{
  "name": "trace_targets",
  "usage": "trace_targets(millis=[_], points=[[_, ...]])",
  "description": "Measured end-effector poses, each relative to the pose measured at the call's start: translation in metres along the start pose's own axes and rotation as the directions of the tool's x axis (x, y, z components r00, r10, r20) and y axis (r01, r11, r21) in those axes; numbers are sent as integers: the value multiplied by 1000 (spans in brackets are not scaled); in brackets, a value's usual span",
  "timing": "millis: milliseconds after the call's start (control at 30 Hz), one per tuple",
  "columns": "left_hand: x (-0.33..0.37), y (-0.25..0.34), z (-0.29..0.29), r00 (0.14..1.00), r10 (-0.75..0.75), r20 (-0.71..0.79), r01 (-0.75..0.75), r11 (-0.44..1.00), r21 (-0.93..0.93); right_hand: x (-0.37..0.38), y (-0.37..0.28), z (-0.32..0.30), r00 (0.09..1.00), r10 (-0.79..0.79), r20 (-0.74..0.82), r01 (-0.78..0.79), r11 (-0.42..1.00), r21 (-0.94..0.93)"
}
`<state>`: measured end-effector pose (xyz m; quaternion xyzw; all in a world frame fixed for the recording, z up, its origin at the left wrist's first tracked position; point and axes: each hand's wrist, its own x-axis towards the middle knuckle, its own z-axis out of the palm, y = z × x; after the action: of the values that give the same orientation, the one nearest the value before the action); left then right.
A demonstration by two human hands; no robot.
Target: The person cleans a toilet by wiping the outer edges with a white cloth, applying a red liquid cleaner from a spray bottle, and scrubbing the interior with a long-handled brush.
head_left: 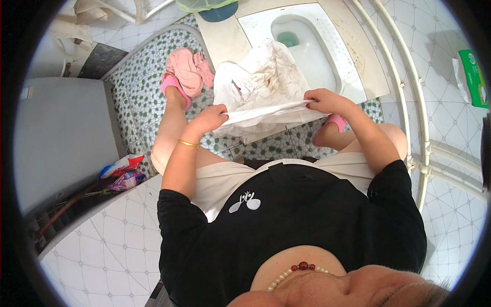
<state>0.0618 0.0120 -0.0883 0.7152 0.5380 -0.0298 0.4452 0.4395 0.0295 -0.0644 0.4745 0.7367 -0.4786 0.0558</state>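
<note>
A white cloth with brownish grey stains is stretched between my two hands, its near edge pulled into a taut band. My left hand grips one end of that edge, fingers closed around the fabric. At the other end my right hand pinches the cloth the same way. The cloth's far part spreads over the rim of a white squat toilet and the step around it. What kind of cloth it is, I cannot make out. A crumpled pink cloth lies on the floor beyond my left foot.
Pebble-patterned tiles cover the floor. A grey box-like appliance stands at the left, with colourful plastic packets beside it. A dark bin with a green liner is at the back. White pipes and a green pack are on the right.
</note>
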Motion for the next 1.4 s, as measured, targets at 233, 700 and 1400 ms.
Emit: trace_targets(millis=[233,700,1400], points=[[11,-12,19,992,51,114,-67,989,134,8,14,11,993,13,115,-2,996,-94],[149,-63,33,864,-343,-369,155,878,-453,157,55,-36,852,62,-519,-106,993,-55],[127,7,-53,893,-279,-354,-282,266,-922,202,84,-57,848,451,-278,-287,833,473]])
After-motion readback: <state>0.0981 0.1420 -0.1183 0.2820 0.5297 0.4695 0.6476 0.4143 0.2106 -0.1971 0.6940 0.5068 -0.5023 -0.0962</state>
